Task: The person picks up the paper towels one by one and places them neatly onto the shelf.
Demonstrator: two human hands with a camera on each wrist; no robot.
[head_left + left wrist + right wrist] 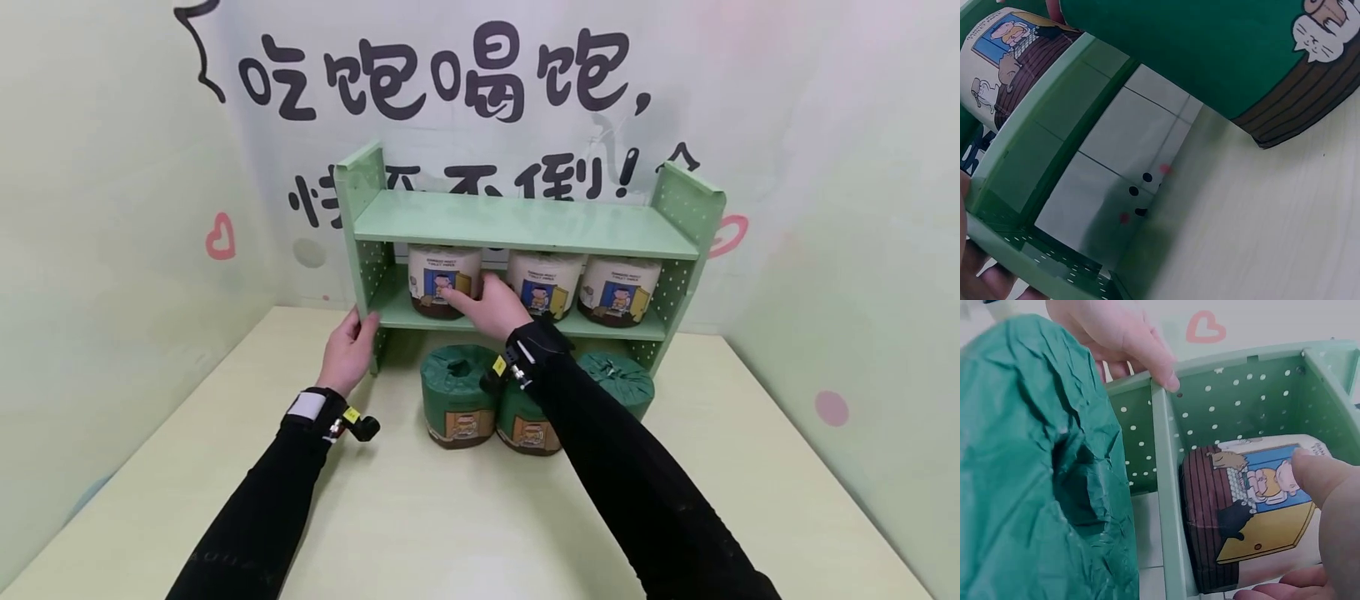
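Left hand point(347, 348): steadies the green shelf point(525, 223) at its left upright, fingers curled round the front edge at middle-shelf level — grip seen clearly in the right wrist view, thumb tip on the post.
Shelf: small perforated rack standing on the pale table point(420, 517), against the lettered wall; top board bare.
Leftmost white roll point(442, 279): on the middle shelf, at its left end, upright, label facing out.
Right hand point(487, 304): fingers half closed about that roll — fingertips laid across its front and right side, thumb low beneath; holds it rather than merely touching, as far as can be judged.
Other white rolls: two more point(543, 283) point(618, 287) on the same shelf, to the right, close together.
Green rolls: three on the table below the shelf, left one point(457, 396) plain, middle and right ones partly hidden by the right forearm.
Risk, roll: likely to snag the top board or nudge its neighbour if drawn out at a tilt — little headroom.
Risk, shelf: light rack could slide or tip forward should the left grip slacken.
Risk, forearm: passes just over the green rolls; could knock one over.
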